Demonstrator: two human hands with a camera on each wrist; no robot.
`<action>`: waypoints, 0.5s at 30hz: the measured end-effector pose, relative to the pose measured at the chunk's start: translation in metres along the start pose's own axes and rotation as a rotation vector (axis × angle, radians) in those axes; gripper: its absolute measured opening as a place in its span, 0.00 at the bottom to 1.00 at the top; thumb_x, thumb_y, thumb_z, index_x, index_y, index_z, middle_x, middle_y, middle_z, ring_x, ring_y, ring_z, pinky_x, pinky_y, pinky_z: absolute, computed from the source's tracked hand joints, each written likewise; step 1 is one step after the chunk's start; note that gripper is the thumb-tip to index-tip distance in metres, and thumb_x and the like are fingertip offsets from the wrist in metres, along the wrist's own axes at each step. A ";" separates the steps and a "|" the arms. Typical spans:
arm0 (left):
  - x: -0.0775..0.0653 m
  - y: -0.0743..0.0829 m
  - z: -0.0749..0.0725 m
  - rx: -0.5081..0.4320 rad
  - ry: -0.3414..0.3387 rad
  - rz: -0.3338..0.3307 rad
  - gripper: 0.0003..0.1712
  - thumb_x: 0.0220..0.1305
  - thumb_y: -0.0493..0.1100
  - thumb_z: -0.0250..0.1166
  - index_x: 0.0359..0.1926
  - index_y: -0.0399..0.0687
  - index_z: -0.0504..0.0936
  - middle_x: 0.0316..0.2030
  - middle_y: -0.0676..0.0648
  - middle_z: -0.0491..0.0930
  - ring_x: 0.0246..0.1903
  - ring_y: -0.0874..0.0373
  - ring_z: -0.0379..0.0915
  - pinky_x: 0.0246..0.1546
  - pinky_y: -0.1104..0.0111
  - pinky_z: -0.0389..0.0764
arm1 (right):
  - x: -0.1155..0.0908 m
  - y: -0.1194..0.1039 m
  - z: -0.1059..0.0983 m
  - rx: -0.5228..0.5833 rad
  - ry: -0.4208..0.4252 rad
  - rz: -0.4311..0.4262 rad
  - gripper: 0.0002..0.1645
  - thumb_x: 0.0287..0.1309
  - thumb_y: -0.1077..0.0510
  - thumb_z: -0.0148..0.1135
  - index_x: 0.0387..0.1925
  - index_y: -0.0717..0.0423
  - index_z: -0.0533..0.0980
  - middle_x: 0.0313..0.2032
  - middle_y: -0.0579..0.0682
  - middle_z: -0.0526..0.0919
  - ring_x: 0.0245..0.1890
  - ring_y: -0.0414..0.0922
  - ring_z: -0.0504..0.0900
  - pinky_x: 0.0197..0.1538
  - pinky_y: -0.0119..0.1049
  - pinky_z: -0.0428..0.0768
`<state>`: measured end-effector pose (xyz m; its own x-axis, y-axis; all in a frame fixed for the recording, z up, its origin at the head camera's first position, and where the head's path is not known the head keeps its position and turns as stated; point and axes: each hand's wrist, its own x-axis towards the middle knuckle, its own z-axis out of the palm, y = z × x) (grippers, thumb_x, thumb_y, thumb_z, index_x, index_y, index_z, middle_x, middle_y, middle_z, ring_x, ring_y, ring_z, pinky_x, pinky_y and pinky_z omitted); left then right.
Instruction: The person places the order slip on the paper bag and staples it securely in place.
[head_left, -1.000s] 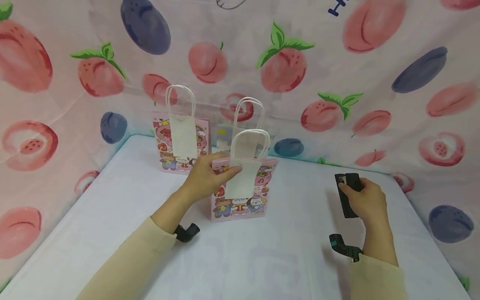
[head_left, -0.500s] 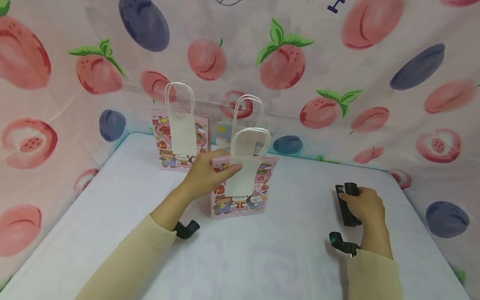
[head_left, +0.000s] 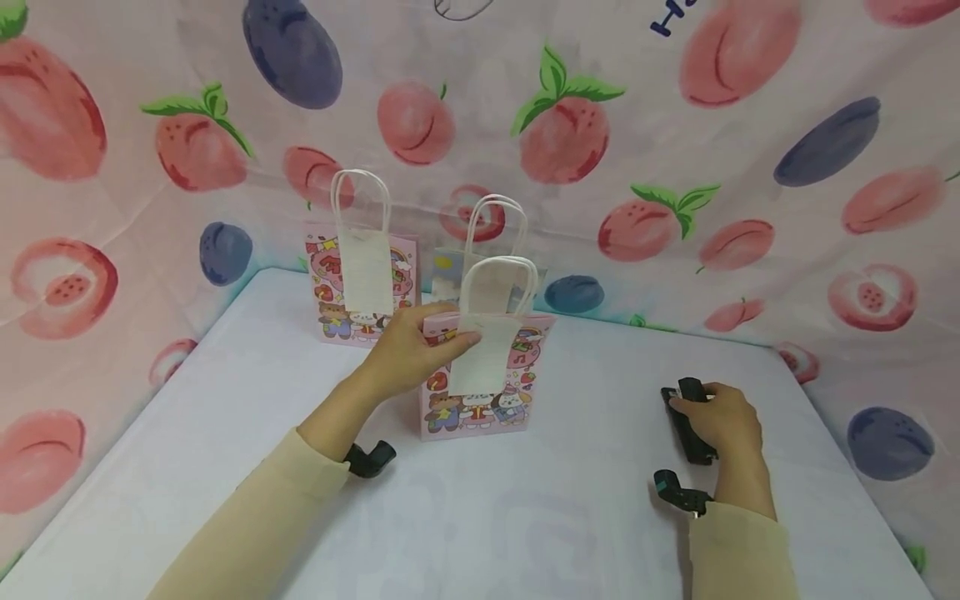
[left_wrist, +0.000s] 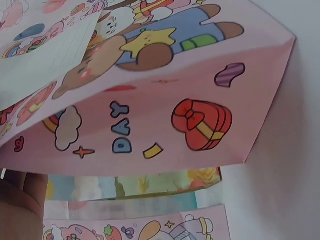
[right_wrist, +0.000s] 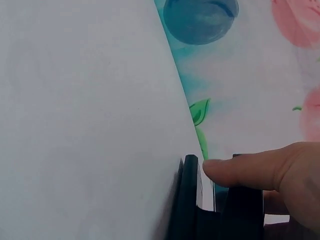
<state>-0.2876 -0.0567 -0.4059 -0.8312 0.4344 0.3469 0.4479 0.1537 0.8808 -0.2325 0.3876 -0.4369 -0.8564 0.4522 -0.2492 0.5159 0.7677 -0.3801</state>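
Observation:
My left hand [head_left: 408,350] pinches the top left edge of a pink gift bag [head_left: 517,412] printed with cartoon animals. The thumb lies across its front, touching a white paper slip [head_left: 480,367] near the white twisted handles. In the left wrist view the bag's side panel [left_wrist: 165,125] shows a red heart box and the letters DAY. Over on the right, my right hand [head_left: 731,421] grips a black stapler [head_left: 690,437] low over the white table. The right wrist view shows the stapler [right_wrist: 185,200] close to the surface, thumb along its side; whether it touches cannot be told.
A second pink gift bag [head_left: 363,321] with a white slip stands behind on the left. Partly hidden behind the held bag is a light blue-grey one [head_left: 447,271]. A fruit-print cloth [head_left: 570,150] hangs along the back of the white table [head_left: 585,517].
My right hand has brought the stapler down toward the table and slightly nearer and left, and the stapler has tilted. My left hand and the bag have stayed in place.

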 end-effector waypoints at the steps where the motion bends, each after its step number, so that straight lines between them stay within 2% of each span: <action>1: 0.000 0.000 -0.001 0.008 -0.005 -0.012 0.16 0.69 0.44 0.71 0.55 0.49 0.86 0.50 0.47 0.90 0.42 0.56 0.89 0.41 0.64 0.89 | 0.000 0.000 0.001 -0.001 -0.001 0.001 0.46 0.67 0.41 0.61 0.72 0.70 0.62 0.68 0.79 0.65 0.63 0.77 0.68 0.60 0.66 0.73; 11: -0.001 0.005 -0.011 0.063 -0.030 -0.099 0.17 0.69 0.50 0.71 0.55 0.52 0.86 0.48 0.49 0.90 0.39 0.58 0.88 0.41 0.61 0.88 | -0.002 -0.003 0.004 0.040 0.007 0.026 0.48 0.65 0.43 0.64 0.73 0.69 0.61 0.69 0.79 0.63 0.64 0.75 0.67 0.60 0.67 0.74; 15: 0.000 0.005 -0.013 0.054 -0.048 -0.129 0.18 0.68 0.51 0.71 0.56 0.53 0.85 0.47 0.48 0.90 0.39 0.57 0.89 0.39 0.62 0.89 | -0.004 -0.006 0.001 0.035 0.028 -0.008 0.47 0.66 0.43 0.64 0.74 0.68 0.61 0.67 0.78 0.67 0.63 0.75 0.69 0.59 0.67 0.75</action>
<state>-0.2891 -0.0674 -0.3973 -0.8670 0.4494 0.2153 0.3565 0.2576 0.8981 -0.2318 0.3807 -0.4346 -0.8604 0.4593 -0.2209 0.5091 0.7553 -0.4126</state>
